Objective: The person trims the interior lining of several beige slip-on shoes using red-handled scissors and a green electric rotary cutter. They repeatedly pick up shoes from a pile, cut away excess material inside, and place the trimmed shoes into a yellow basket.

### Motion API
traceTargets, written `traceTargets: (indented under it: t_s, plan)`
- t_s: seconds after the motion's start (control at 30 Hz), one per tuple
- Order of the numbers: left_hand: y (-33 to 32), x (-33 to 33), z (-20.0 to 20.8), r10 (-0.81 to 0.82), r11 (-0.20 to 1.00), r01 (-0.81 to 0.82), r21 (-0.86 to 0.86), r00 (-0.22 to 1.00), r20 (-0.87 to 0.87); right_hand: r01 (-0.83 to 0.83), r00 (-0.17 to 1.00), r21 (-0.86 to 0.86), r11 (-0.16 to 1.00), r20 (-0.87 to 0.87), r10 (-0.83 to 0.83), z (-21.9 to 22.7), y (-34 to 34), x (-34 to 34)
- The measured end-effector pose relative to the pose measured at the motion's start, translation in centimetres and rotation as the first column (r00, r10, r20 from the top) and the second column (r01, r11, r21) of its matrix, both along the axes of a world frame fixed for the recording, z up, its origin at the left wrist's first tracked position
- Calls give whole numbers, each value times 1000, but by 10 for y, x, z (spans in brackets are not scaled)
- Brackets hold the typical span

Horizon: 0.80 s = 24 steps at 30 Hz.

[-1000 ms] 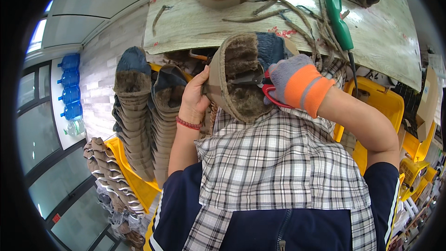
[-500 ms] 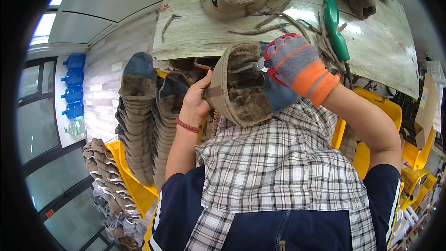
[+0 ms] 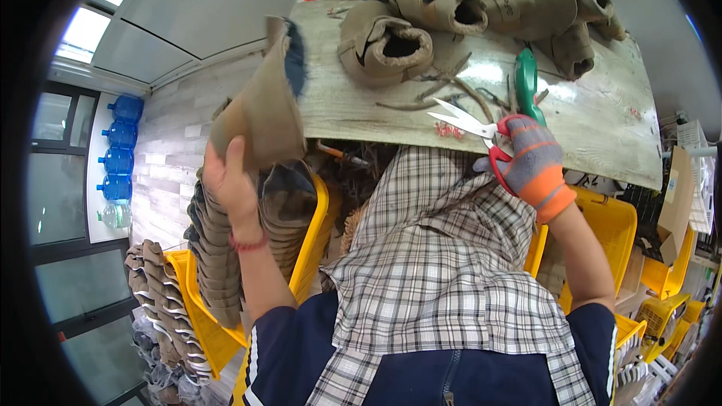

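Note:
A tan, fleece-lined shoe upper (image 3: 257, 116) with a blue patch inside its rim is in my bare left hand (image 3: 229, 180), raised above the stacked uppers. Its edges are smeared by motion. Below it, nested uppers (image 3: 214, 274) stand in tall stacks in a yellow crate (image 3: 320, 218). My right hand (image 3: 535, 165), in a grey and orange glove, grips red-handled scissors (image 3: 465, 120). Their blades are spread and point left over the table's near edge.
On the table (image 3: 338, 116) lie several finished-looking tan uppers (image 3: 387, 43), cut fleece strips (image 3: 474, 94) and a green tool (image 3: 528, 83). More yellow crates (image 3: 602, 233) stand at right. Blue water jugs (image 3: 120, 135) line the left wall.
My left hand has carried the upper from my lap, left and up, over the stacks. The scissors have come out of the upper and moved right and down with my right hand.

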<state>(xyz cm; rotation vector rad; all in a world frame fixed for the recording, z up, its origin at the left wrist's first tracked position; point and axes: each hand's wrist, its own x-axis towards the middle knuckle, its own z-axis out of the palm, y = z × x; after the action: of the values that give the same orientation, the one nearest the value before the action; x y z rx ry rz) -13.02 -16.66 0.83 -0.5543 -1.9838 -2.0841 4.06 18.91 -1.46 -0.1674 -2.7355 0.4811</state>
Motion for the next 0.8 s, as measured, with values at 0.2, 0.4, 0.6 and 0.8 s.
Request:
traceTargets:
  t_s: [0.2, 0.4, 0.6, 0.8]
  plan:
    - [57, -78, -35, -263, 344, -494, -798, 766, -587, 170, 982, -31, 985, 87, -167, -24, 2, 18]
    - [172, -47, 3, 22, 630, -171, -757, 979, -202, 273, 962, -104, 956, 56, -269, -28, 3, 26]
    - [146, -104, -40, 35, 680, -101, -726, 994, -106, 238, 971, -137, 962, 68, -230, -30, -3, 16]
    - [108, -51, 2, -124, 982, 180, -65, 859, 497, 137, 986, -88, 987, -84, -145, -22, -6, 3]
